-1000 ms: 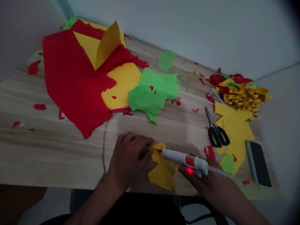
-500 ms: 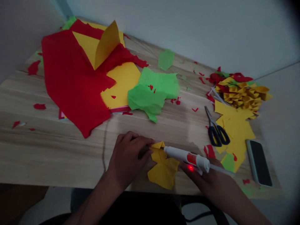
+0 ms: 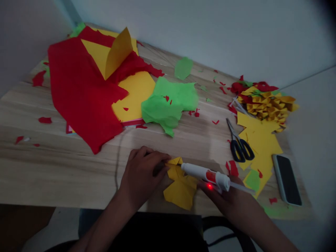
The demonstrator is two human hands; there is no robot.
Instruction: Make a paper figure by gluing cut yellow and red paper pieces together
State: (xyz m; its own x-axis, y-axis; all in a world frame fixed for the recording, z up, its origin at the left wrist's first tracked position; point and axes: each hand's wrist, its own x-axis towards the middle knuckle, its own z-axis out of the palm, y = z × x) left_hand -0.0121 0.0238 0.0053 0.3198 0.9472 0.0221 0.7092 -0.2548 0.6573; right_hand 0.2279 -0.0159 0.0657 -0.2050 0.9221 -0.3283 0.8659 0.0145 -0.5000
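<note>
Near the table's front edge lies a folded, cut piece of yellow paper (image 3: 181, 192). My left hand (image 3: 144, 175) pinches its upper left edge between thumb and fingers. In my right hand (image 3: 233, 199) is a white hot glue gun (image 3: 201, 172) with an orange panel and a lit red light. A clear glue stick (image 3: 243, 188) pokes out of its back end. The nozzle points left and meets the upper folded part of the yellow paper; whether glue is coming out cannot be seen.
Scissors (image 3: 238, 143) lie right of centre, beside yellow paper scraps (image 3: 262, 140) and a phone (image 3: 287, 179). Behind them is a pile of folded yellow pieces (image 3: 270, 105). Red crepe paper (image 3: 78, 87), yellow sheets (image 3: 139, 91) and green crepe paper (image 3: 170, 105) cover the back left.
The whole view has shifted slightly, so most things sit a little further left. Both hands keep their hold, and the glue gun's tip stays at the yellow paper's fold.
</note>
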